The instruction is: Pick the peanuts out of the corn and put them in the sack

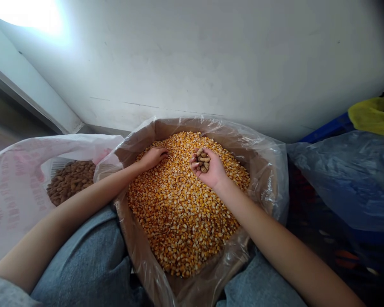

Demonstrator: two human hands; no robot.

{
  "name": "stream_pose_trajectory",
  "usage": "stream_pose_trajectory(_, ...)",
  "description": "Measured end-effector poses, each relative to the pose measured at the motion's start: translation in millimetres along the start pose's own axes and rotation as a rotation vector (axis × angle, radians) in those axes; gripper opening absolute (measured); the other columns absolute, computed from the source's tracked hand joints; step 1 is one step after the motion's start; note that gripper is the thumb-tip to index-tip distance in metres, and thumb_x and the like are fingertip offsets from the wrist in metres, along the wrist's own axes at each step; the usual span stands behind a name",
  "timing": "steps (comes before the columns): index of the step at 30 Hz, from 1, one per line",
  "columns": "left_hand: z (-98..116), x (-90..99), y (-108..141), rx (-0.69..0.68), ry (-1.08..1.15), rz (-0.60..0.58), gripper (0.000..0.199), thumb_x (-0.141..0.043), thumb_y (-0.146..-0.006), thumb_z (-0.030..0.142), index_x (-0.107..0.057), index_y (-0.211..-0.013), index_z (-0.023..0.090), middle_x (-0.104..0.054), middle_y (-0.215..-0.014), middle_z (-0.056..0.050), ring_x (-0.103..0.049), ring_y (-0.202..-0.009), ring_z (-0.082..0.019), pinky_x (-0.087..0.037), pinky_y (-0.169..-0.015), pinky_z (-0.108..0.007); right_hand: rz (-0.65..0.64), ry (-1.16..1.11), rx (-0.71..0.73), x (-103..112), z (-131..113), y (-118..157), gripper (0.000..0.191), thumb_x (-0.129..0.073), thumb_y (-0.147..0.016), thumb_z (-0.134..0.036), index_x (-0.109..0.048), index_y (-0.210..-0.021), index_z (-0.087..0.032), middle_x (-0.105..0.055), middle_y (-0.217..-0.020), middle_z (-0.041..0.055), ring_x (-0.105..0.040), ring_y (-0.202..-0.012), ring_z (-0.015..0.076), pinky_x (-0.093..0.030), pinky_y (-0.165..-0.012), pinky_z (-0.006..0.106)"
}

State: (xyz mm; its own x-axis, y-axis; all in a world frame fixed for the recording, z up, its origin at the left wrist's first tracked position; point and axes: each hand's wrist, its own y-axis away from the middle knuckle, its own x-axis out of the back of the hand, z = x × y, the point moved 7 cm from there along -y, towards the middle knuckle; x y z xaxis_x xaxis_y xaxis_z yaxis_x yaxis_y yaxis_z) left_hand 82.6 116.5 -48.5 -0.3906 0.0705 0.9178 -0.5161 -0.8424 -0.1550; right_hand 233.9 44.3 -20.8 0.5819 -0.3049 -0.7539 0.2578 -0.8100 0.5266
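Note:
A mound of dried yellow corn kernels (179,217) fills a cardboard box (179,127) lined with clear plastic (270,192). My left hand (152,157) lies palm down at the far left of the mound, its fingertips sunk among the kernels. My right hand (210,168) is turned palm up above the corn, with several peanuts in their shells (203,161) cupped in its fingers. Part of that small pile is hidden by my fingers.
Left of the box, a white woven sack (16,187) with pink print holds brown peanuts (71,181). Grey-blue jeans (89,251) cover my legs below the box. To the right lie a blue plastic bag (342,183) and a yellow cloth (373,117). A white wall (192,64) stands behind.

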Motion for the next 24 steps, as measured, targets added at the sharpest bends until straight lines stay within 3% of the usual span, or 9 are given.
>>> stream_pose_trajectory(3, 12, 27.0, 1, 0.026, 0.069, 0.147, 0.027, -0.045, -0.079, 0.033, -0.059, -0.092, 0.014, -0.061, -0.090, -0.006, -0.055, -0.083, -0.016, -0.043, -0.077, -0.028, 0.018, 0.008, -0.016, 2, 4, -1, 0.012, -0.041, -0.075, -0.020, -0.052, -0.072, -0.015, -0.052, -0.055, 0.0018, -0.049, -0.051, 0.0089, -0.038, -0.039, 0.015)
stream_pose_trajectory(6, 42, 62.3, 4, -0.002, 0.178, 0.326, 0.028, -0.046, -0.079, 0.036, -0.058, -0.093, 0.016, -0.060, -0.088, -0.005, -0.055, -0.077, -0.012, -0.045, -0.071, -0.025, 0.055, 0.006, -0.041, 6, 9, -2, 0.014, -0.039, -0.076, -0.020, -0.052, -0.073, -0.015, -0.054, -0.055, 0.0026, -0.052, -0.052, 0.0099, -0.041, -0.041, 0.017)
stream_pose_trajectory(9, 91, 75.6, 6, -0.201, 0.268, 0.265, 0.024, -0.046, -0.079, 0.033, -0.058, -0.093, 0.017, -0.060, -0.089, -0.004, -0.055, -0.081, -0.011, -0.045, -0.073, -0.024, 0.050, 0.035, -0.067, 6, 15, -4, 0.015, -0.040, -0.077, -0.021, -0.052, -0.072, -0.015, -0.055, -0.055, 0.0030, -0.053, -0.053, 0.0108, -0.043, -0.043, 0.019)
stream_pose_trajectory(11, 119, 73.7, 9, -0.336, 0.288, 0.167, 0.022, -0.045, -0.080, 0.029, -0.058, -0.095, 0.017, -0.059, -0.092, -0.005, -0.054, -0.085, -0.011, -0.045, -0.076, -0.025, 0.038, 0.061, -0.077, 5, 18, -4, 0.014, -0.041, -0.077, -0.022, -0.051, -0.069, -0.015, -0.055, -0.053, 0.0015, -0.052, -0.050, 0.0102, -0.044, -0.044, 0.020)
stream_pose_trajectory(13, 133, 68.1, 11, -0.402, 0.286, 0.085, 0.023, -0.044, -0.081, 0.026, -0.057, -0.098, 0.017, -0.058, -0.095, -0.006, -0.054, -0.086, -0.012, -0.045, -0.077, -0.025, 0.032, 0.078, -0.083, 3, 21, -4, 0.015, -0.043, -0.076, -0.022, -0.050, -0.065, -0.016, -0.053, -0.049, -0.0007, -0.049, -0.045, 0.0088, -0.044, -0.044, 0.020)
stream_pose_trajectory(19, 132, 64.1, 13, -0.416, 0.279, 0.059, 0.024, -0.042, -0.082, 0.024, -0.056, -0.100, 0.016, -0.058, -0.097, -0.006, -0.054, -0.088, -0.012, -0.045, -0.079, -0.025, 0.012, 0.076, -0.116, -1, 26, -3, 0.014, -0.043, -0.076, -0.021, -0.049, -0.064, -0.016, -0.052, -0.047, -0.0014, -0.048, -0.044, 0.0084, -0.041, -0.040, 0.018)
stream_pose_trajectory(24, 110, 80.4, 9, -0.240, 0.314, 0.229, 0.022, -0.047, -0.080, 0.030, -0.058, -0.094, 0.017, -0.060, -0.090, -0.004, -0.055, -0.082, -0.011, -0.045, -0.073, -0.024, 0.030, 0.058, -0.145, 3, 27, -3, 0.017, -0.040, -0.078, -0.025, -0.052, -0.071, -0.014, -0.055, -0.054, 0.0032, -0.053, -0.052, 0.0110, -0.040, -0.041, 0.017)
